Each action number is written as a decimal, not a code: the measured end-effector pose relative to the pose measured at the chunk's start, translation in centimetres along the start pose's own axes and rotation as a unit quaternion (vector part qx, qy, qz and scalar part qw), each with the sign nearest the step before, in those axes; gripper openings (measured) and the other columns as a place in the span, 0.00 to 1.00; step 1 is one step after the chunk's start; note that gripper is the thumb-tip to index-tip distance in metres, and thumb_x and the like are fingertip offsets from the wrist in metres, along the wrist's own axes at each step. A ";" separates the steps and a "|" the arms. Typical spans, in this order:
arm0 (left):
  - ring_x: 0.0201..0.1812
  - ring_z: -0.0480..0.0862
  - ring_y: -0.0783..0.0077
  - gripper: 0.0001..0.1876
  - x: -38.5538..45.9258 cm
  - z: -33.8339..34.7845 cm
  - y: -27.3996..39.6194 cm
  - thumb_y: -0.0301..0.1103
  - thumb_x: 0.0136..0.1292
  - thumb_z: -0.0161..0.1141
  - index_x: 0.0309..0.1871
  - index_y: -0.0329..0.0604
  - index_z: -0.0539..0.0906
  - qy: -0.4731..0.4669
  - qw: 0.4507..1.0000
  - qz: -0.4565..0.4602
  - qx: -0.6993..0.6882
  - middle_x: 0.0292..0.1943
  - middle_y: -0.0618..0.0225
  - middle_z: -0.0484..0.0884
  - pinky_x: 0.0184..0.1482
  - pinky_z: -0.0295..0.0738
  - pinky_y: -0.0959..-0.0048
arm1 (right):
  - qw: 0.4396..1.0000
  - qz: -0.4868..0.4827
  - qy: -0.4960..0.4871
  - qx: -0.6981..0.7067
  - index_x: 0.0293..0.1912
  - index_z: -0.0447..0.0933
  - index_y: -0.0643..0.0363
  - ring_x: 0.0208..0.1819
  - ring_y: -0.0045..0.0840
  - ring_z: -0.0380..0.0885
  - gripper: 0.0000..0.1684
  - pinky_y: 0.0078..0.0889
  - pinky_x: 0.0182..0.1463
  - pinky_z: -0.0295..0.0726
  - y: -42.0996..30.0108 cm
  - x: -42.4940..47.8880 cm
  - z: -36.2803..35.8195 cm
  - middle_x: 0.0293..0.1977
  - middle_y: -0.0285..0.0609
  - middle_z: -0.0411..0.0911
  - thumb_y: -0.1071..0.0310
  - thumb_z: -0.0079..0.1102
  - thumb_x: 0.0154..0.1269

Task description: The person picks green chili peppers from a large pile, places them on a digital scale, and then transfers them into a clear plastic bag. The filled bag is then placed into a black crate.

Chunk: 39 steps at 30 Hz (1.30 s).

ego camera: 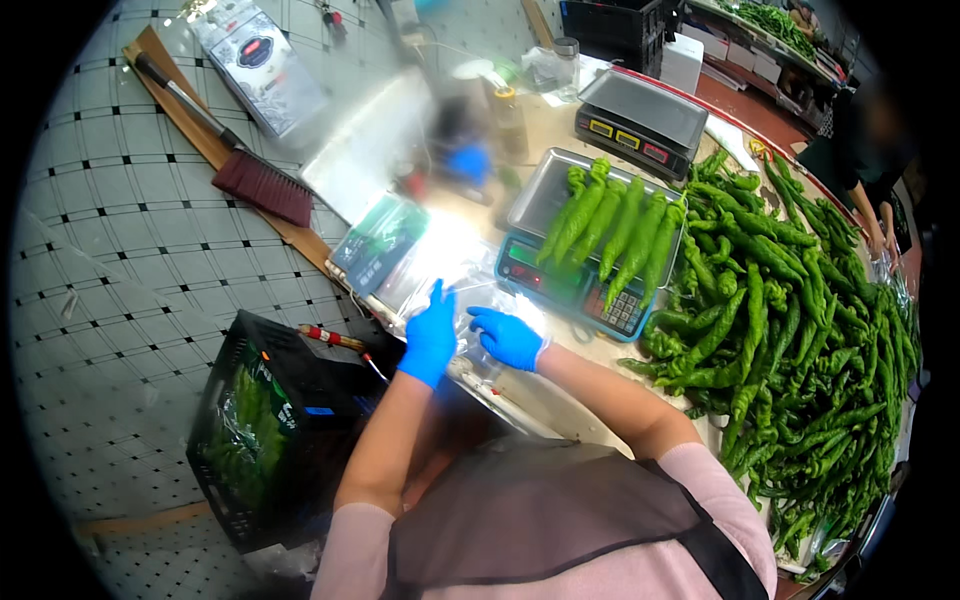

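Note:
My left hand point(432, 331), in a blue glove, lies over clear plastic bags point(469, 296) at the table's near edge, fingers pointing away from me. Beside it on the right, my right hand point(506, 337), also gloved in blue, has its fingers bent at the same plastic. Glare hides whether either hand grips a bag. Just beyond my right hand stands a blue digital scale point(510, 262). Several long green peppers point(607, 217) lie side by side on its metal pan point(544, 184).
A large heap of green peppers point(780, 337) covers the table's right side. Behind is a second scale point(641, 120). Printed packs point(379, 244) lie left of the bags. A black crate point(255, 427) of bagged peppers stands at lower left. Another person point(862, 165) works at far right.

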<state>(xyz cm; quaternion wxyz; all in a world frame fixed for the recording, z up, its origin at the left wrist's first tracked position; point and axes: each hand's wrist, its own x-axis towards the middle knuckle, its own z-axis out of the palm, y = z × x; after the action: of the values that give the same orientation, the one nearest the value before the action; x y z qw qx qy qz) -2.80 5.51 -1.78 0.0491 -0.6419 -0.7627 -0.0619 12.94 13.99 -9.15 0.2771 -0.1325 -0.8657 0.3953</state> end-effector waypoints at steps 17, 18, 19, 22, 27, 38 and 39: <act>0.20 0.79 0.50 0.44 -8.1 -4.5 6.4 0.21 0.54 0.55 0.76 0.35 0.50 0.003 0.982 0.108 -0.156 0.25 0.47 0.80 0.22 0.72 0.55 | 0.896 0.169 -0.297 -0.283 0.54 0.74 0.64 0.48 0.44 0.79 0.20 0.43 0.53 0.79 -0.1 10.7 4.1 0.50 0.50 0.79 0.65 0.54 0.65; 0.19 0.79 0.51 0.44 -7.2 -5.1 5.5 0.21 0.54 0.55 0.76 0.34 0.49 0.008 0.988 0.073 -0.139 0.25 0.47 0.80 0.22 0.72 0.55 | 0.940 0.140 -0.165 -0.264 0.54 0.74 0.63 0.51 0.46 0.78 0.20 0.43 0.55 0.77 -1.0 10.7 4.2 0.52 0.51 0.77 0.66 0.54 0.64; 0.19 0.78 0.51 0.44 -6.0 -6.3 4.7 0.21 0.54 0.55 0.76 0.33 0.49 0.016 0.992 0.037 -0.122 0.25 0.48 0.80 0.21 0.72 0.56 | 0.964 0.104 -0.031 -0.243 0.54 0.75 0.63 0.54 0.47 0.76 0.20 0.44 0.57 0.76 -2.2 10.7 4.8 0.55 0.53 0.75 0.66 0.55 0.63; 0.20 0.78 0.66 0.26 -9.3 -8.7 3.0 0.25 0.59 0.58 0.63 0.33 0.75 0.232 0.946 0.216 -0.068 0.42 0.51 0.85 0.21 0.72 0.68 | 0.947 -0.123 0.163 -0.247 0.60 0.74 0.58 0.67 0.52 0.64 0.26 0.48 0.66 0.68 -16.2 11.9 -0.2 0.66 0.59 0.63 0.69 0.60 0.60; 0.17 0.74 0.69 0.36 -8.2 -4.9 2.8 0.25 0.56 0.58 0.71 0.32 0.65 0.079 0.981 0.177 -0.021 0.44 0.55 0.84 0.20 0.70 0.69 | 0.966 0.021 -0.042 -0.254 0.71 0.62 0.48 0.68 0.52 0.62 0.42 0.52 0.68 0.65 -5.2 7.6 1.8 0.69 0.58 0.58 0.65 0.63 0.56; 0.22 0.78 0.51 0.30 -5.4 -3.3 4.0 0.24 0.58 0.56 0.68 0.37 0.71 0.109 0.941 0.157 -0.278 0.21 0.56 0.77 0.23 0.71 0.56 | 0.991 -0.022 -0.039 -0.125 0.62 0.74 0.45 0.61 0.49 0.69 0.29 0.43 0.60 0.73 -3.1 5.6 1.0 0.61 0.54 0.69 0.64 0.59 0.60; 0.25 0.80 0.59 0.38 -5.0 -0.5 2.4 0.26 0.59 0.55 0.75 0.41 0.59 0.050 0.980 0.088 -0.169 0.30 0.53 0.80 0.26 0.74 0.60 | 0.966 0.039 -0.146 -0.210 0.58 0.78 0.47 0.56 0.47 0.75 0.25 0.40 0.56 0.76 -2.3 4.5 0.5 0.54 0.54 0.76 0.66 0.58 0.59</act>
<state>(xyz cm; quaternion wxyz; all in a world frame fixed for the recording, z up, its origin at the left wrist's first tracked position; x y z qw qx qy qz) 0.41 1.01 -2.00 -0.0170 -0.7014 -0.6788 -0.2170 8.95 14.20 -6.01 0.0980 -0.1623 -0.9545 0.2303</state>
